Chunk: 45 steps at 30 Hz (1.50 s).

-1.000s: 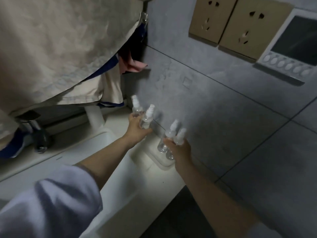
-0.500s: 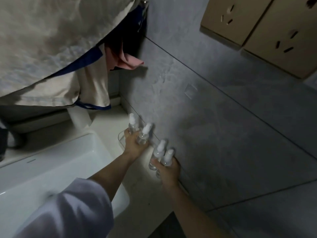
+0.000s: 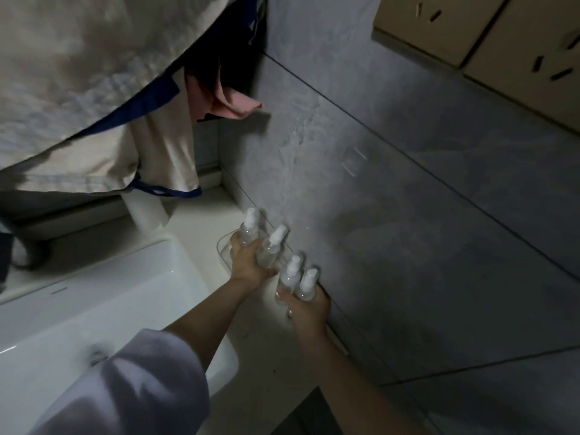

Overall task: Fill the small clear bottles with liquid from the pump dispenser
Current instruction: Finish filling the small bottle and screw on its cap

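A person leans over a white counter (image 3: pixel 194 221) in a dim bathroom, both bare arms stretched toward the grey tiled wall (image 3: pixel 392 215). The left hand (image 3: pixel 248 262) grips two small clear bottles, one farther back (image 3: pixel 248 232) and one nearer (image 3: pixel 271 249), each capped with a white spray top and tilted slightly toward the wall. Under that hand sits a clear tray (image 3: pixel 223 249), mostly hidden by the fingers, so whether the bottles touch it cannot be told. The right hand (image 3: pixel 309 304), just beside the left and close against the wall, clasps two more clear bottles, a left one (image 3: pixel 290 277) and a right one (image 3: pixel 306 285), standing side by side and touching. In the low light it is hard to judge whether any bottle holds liquid. A white sink basin (image 3: pixel 94 293) fills the lower left, partly covered by the person's pale sleeve (image 3: pixel 135 390). Beige cloth with blue trim (image 3: pixel 94 89) hangs down from the top left, hiding most of a white container (image 3: pixel 147 211) on the counter behind it; a pink cloth (image 3: pixel 232 102) peeks out beside it. Tan wall sockets (image 3: pixel 486 36) are cut off at the top right corner
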{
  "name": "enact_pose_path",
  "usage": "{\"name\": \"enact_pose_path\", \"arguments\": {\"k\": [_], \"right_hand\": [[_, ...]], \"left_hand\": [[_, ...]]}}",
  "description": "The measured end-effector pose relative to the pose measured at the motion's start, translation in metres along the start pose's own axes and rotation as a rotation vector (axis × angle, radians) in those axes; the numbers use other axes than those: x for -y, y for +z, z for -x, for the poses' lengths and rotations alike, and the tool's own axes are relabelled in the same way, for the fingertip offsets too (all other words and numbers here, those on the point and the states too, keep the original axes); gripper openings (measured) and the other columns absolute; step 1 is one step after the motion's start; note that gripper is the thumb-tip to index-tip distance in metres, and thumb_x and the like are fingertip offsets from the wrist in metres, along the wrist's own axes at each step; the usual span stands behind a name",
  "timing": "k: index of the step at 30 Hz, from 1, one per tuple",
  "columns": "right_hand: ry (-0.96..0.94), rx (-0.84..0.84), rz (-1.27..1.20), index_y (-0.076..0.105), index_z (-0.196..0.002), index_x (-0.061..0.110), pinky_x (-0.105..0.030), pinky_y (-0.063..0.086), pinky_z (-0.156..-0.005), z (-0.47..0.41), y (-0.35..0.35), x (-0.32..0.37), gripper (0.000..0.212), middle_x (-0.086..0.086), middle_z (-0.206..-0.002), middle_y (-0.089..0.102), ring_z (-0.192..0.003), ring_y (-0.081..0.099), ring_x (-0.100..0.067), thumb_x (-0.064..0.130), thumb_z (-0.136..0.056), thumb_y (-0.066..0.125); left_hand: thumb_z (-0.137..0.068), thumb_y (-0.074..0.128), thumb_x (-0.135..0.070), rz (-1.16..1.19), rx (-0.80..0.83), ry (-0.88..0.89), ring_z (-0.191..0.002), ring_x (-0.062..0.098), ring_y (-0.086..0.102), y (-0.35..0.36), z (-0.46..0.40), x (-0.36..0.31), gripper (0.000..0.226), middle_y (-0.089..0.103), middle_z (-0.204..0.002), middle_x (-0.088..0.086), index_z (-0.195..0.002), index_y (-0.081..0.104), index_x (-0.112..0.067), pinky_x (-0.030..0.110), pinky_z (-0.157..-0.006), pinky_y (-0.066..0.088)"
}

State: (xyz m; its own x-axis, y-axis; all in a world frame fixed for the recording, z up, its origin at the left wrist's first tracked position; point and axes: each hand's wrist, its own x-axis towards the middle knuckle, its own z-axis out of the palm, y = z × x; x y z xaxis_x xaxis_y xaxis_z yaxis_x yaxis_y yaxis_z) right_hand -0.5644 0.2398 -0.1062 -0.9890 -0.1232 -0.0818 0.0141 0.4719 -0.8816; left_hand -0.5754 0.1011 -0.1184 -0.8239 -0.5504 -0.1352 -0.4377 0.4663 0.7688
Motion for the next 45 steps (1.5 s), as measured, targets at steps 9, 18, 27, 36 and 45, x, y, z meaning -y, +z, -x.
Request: {"name": "enact_pose_path", "arguments": {"k": [9, 18, 27, 36, 45], "right_hand": [[-0.023, -0.061, 0.020, 0.065, -0.103, 0.003, -0.011, 0.043, -0.083, 0.009, -0.004, 0.000, 0.042, -0.004, -0.100, 0.068, -0.092, 0.062, -0.012, 0.018, -0.068, 0.084], [-0.111, -0.039, 0.039, 0.063, -0.101, 0.000, -0.018, 0.044, -0.088, 0.019, -0.013, 0.002, 0.041, -0.007, -0.099, 0.068, -0.096, 0.064, -0.018, 0.019, -0.070, 0.083], [-0.079, -0.036, -0.084, 0.064, -0.101, 0.005, -0.013, 0.046, -0.081, 0.033, -0.026, 0.007, 0.046, -0.002, -0.098, 0.068, -0.093, 0.063, -0.011, 0.016, -0.063, 0.088], [-0.104, -0.009, -0.025, 0.063, -0.100, 0.009, -0.025, 0.050, -0.082, 0.041, -0.032, -0.002, 0.038, -0.001, -0.097, 0.067, -0.090, 0.063, -0.014, 0.007, -0.066, 0.079], [-0.106, -0.039, 0.096, 0.053, -0.072, 0.021, -0.012, 0.036, -0.058, 0.040, -0.037, -0.012, 0.028, 0.010, -0.071, 0.056, -0.064, 0.051, 0.001, 0.013, -0.067, 0.079]], "left_hand": [[-0.062, 0.079, -0.039, -0.274, 0.086, 0.018, -0.133, 0.031, 0.018, -0.020, 0.009, -0.009, 0.068, 0.023, -0.140, 0.013, -0.124, 0.052, -0.033, 0.041, -0.114, 0.019], [-0.073, 0.073, -0.039, -0.334, 0.086, -0.060, -0.143, 0.029, 0.003, -0.031, 0.016, -0.012, 0.056, 0.008, -0.153, 0.011, -0.125, 0.051, -0.036, 0.054, -0.115, 0.005], [-0.077, 0.067, -0.039, -0.124, -0.225, 0.122, -0.092, 0.023, 0.057, -0.049, 0.044, -0.025, 0.025, 0.053, -0.101, 0.002, -0.090, 0.059, -0.020, 0.034, -0.078, 0.046], [-0.080, 0.066, -0.028, -0.139, -0.012, 0.163, -0.084, 0.021, 0.063, -0.041, 0.024, -0.082, 0.017, 0.056, -0.066, -0.006, -0.072, 0.057, -0.016, 0.019, -0.063, 0.037], [-0.084, 0.056, -0.011, -0.245, -0.005, 0.193, -0.091, 0.026, 0.058, -0.037, 0.022, -0.081, 0.021, 0.058, -0.081, 0.005, -0.067, 0.046, -0.019, 0.022, -0.070, 0.030]]}}
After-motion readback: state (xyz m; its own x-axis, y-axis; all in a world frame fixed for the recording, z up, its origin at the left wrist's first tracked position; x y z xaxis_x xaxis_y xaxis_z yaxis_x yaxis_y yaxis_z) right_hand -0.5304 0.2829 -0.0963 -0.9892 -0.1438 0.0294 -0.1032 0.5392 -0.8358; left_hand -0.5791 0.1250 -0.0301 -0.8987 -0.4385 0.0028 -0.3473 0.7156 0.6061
